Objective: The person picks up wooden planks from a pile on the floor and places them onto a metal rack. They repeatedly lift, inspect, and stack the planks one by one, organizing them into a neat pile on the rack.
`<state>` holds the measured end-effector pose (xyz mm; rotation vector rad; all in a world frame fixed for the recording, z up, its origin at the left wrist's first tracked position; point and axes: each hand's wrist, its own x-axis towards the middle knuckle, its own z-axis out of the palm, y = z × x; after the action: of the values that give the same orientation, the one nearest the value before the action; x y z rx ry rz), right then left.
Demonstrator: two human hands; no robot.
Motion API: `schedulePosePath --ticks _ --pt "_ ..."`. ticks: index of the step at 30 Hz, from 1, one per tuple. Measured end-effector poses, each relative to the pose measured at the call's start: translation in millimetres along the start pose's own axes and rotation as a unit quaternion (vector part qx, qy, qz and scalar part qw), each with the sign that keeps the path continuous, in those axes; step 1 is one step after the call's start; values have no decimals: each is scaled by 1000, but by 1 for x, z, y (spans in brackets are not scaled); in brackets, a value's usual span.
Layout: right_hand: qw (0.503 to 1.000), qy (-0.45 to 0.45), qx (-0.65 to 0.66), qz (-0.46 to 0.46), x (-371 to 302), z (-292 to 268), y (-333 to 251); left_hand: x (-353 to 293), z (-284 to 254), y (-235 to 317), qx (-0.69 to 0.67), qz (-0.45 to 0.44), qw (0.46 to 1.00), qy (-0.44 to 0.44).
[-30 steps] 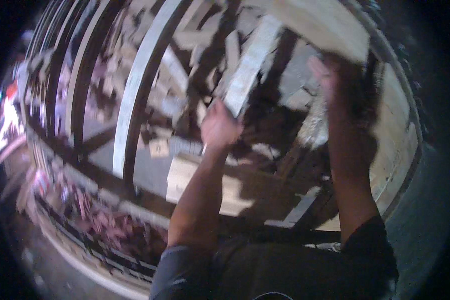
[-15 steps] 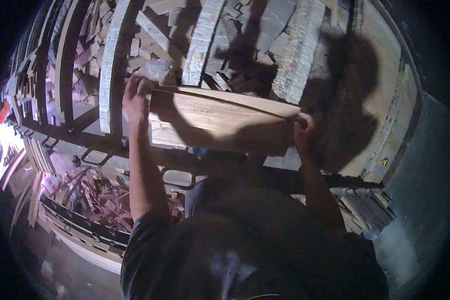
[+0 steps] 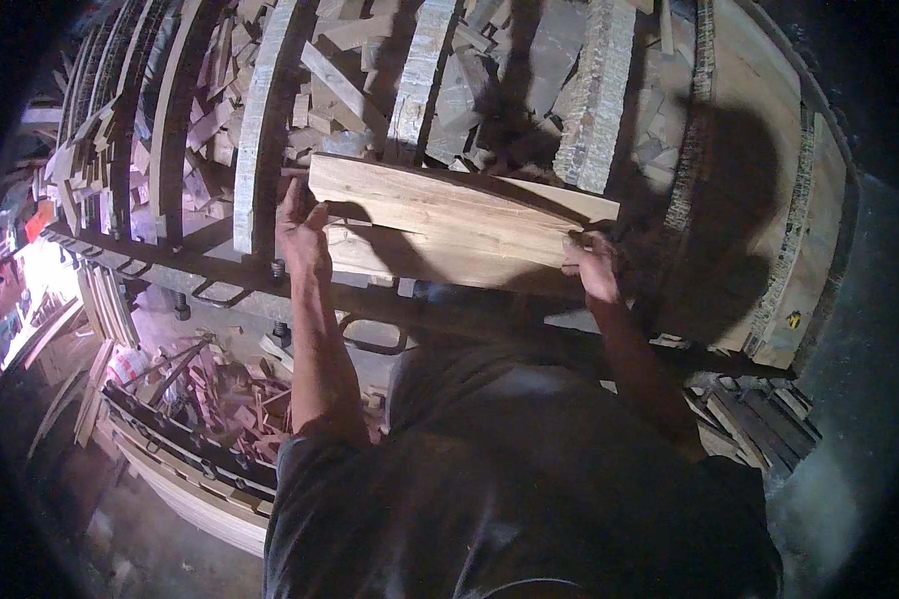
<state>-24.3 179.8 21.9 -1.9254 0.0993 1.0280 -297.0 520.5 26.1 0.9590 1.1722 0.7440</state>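
Left hand (image 3: 305, 238) at pale board's (image 3: 449, 212) nine o'clock, fingers gripping end; right hand (image 3: 596, 266) near four o'clock, fingers gripping other end. Whitish beam (image 3: 425, 80) toward twelve.

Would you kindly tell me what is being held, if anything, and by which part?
A pale wooden board, apparently: left hand at its left end, right hand at its right end.
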Motion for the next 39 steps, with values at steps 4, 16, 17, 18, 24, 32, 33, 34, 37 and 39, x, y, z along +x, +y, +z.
schedulePosePath --ticks 4,16,17,18,24,32,33,34,37,39 --pt "997 54 56 -17 -16 1 -32 5 15 20 -72 21 997 -29" --pt "920 179 347 30 18 -21 -70 1 32 2 -533 36 832 -148" --pt "913 156 375 29 28 -25 -66 3 31 1 -198 167 949 -179" --pt "905 134 403 28 40 -28 -61 4 30 -1 139 311 931 -131" --pt "879 41 475 -8 54 -38 -69 -2 37 10 212 273 934 -86" --pt "861 -22 507 3 47 -27 -74 12 37 -14 92 232 968 -33" --pt "857 -20 514 0 51 -29 -70 14 38 -16 119 256 958 -52" --pt "870 -13 493 8 53 -28 -72 16 43 -16 129 275 950 -74" --pt "850 14 525 40 57 -21 -79 11 85 11 130 276 948 -91" --pt "840 25 542 22 81 -32 -62 40 85 -13 -92 126 984 -91"
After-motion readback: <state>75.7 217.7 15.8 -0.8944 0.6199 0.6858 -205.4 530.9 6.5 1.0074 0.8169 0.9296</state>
